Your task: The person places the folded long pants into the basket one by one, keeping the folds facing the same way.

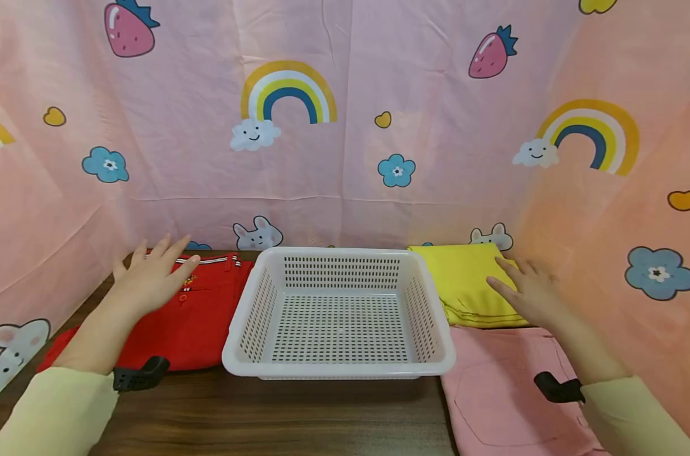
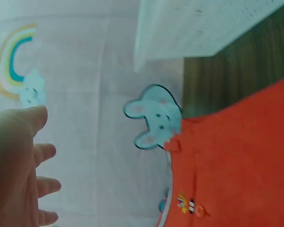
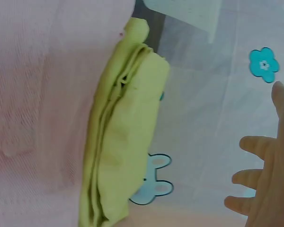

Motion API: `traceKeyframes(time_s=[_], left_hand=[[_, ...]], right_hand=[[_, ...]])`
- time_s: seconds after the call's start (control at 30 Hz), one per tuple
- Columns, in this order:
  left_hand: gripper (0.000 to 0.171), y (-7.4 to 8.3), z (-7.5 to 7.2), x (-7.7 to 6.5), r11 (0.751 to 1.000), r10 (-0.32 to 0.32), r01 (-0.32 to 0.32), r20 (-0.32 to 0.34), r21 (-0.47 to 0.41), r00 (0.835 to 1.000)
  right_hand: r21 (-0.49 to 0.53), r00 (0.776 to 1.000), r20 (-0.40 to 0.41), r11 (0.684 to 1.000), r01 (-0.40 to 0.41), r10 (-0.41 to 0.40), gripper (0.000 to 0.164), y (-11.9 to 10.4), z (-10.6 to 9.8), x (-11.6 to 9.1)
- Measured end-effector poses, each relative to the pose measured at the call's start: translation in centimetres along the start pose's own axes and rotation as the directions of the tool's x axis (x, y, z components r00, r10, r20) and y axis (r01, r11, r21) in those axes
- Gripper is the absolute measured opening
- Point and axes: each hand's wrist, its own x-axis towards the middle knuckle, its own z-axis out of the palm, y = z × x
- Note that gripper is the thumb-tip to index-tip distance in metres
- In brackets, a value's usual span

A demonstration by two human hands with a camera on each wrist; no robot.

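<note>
A white plastic basket [image 1: 339, 368] with perforated walls stands in the middle of the table, nothing lying inside it. To its left lies a folded red garment [image 1: 174, 335] with a striped waistband and a small embroidered motif. My left hand [image 1: 151, 278] hovers over that garment, fingers spread and holding nothing. On the right, a folded yellow cloth [image 1: 464, 278] lies behind a folded pink garment [image 1: 499, 392] with a stitched pocket. My right hand [image 1: 533, 291] is held above the yellow cloth's right side, its fingers apart and nothing in them.
Dark wood tabletop [image 1: 276, 418] shows in front of the basket. A pink curtain [image 1: 345, 171] printed with rainbows, strawberries and rabbits hangs behind the table and along both sides. Black straps [image 1: 142, 373] are worn at the wrists.
</note>
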Motion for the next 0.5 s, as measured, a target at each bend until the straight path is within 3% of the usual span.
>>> traceKeyframes(time_s=[0.13, 0.27, 0.37, 0.5], left_hand=[[0.073, 1.3, -0.7, -0.6, 0.999, 0.031, -0.031, -0.046, 0.016, 0.998], [0.062, 3.6, -1.2, -1.4, 0.996, 0.089, -0.088, -0.16, 0.013, 0.983], [0.051, 5.6, -1.4, -2.2, 0.992, 0.113, -0.124, -0.244, -0.03, 0.963], [0.044, 8.4, -1.6, -3.4, 0.981, 0.093, -0.138, -0.297, -0.133, 0.95]], right_hand=[[0.015, 1.0, -0.016, 1.0, 0.001, -0.001, 0.071, -0.1, -1.0, -0.9], [0.034, 1.0, -0.024, 0.999, -0.009, 0.009, 0.068, -0.2, -1.8, -1.9], [0.048, 0.999, -0.03, 0.999, -0.024, 0.025, 0.069, -0.3, -2.4, -2.6], [0.089, 0.999, -0.032, 0.995, -0.035, 0.038, 0.07, -0.6, -3.1, -3.8]])
